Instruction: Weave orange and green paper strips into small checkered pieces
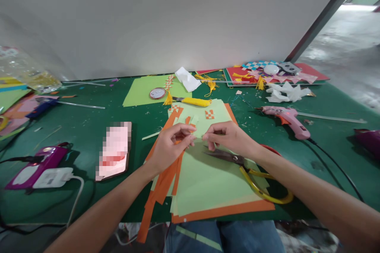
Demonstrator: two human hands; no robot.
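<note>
Purple power block: is lying at the left of the green worktop; a white adapter is sitting against it.
Phone: is resting face up, well apart from the hands.
Round tin: is sitting on a light green sheet at the back.
Orange strips: are fanning out under and below the left hand, the longest hanging past the front edge.
Left hand: is hovering above the strips, thumb and forefinger nearly meeting; whether its grip is holding a scrap cannot be told.
Yellow cutter: is lying crosswise beyond the hands.
Checked piece: is lying flat, just beyond the right hand.
Pale green sheets: are lying stacked beneath both hands, orange paper showing along the lower edge.
Right hand: is facing the left, fingertips drawn together; the contents of its grip are too small to tell.
Scissors: are lying partly under the right forearm, blades pointing left.
Pink glue gun: is lying on its side, nozzle leftward.
</note>
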